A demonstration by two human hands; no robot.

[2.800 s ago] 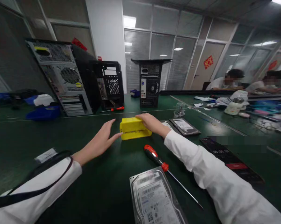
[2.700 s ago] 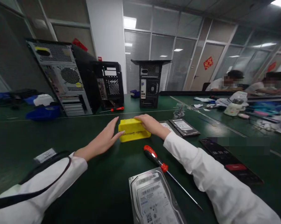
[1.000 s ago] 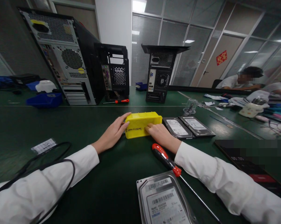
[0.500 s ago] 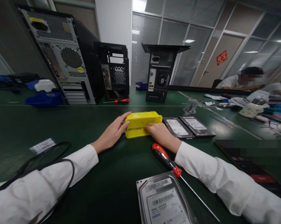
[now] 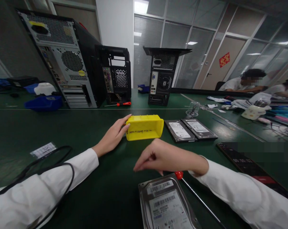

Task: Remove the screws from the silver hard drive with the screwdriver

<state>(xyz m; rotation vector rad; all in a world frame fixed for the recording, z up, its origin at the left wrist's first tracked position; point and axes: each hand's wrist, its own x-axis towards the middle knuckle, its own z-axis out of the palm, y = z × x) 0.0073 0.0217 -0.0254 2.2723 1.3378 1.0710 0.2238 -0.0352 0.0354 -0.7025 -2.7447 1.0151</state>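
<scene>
My left hand (image 5: 115, 133) grips the left end of a yellow plastic bin (image 5: 145, 128), which lies on its side with its opening towards me and small dark screws inside. My right hand (image 5: 155, 156) hangs above the green table, fingertips pinched together; whatever they may hold is too small to make out. Below it lies a hard drive (image 5: 169, 203) with a white label. A long screwdriver (image 5: 201, 200) rests to the right of that drive, its handle mostly hidden under my right hand. Two more hard drives (image 5: 181, 130) (image 5: 198, 128) sit right of the bin.
Computer cases (image 5: 72, 60) (image 5: 117, 74) (image 5: 162, 76) stand at the back, with a small red screwdriver (image 5: 123, 104) before them. A clear cup (image 5: 193, 108) is behind the drives. A phone-like timer (image 5: 244, 162) lies right; a black cable (image 5: 73, 171) crosses my left sleeve. People sit far right.
My right hand has come out of the yellow bin and moved towards me, over the screwdriver handle. My left hand stays on the bin.
</scene>
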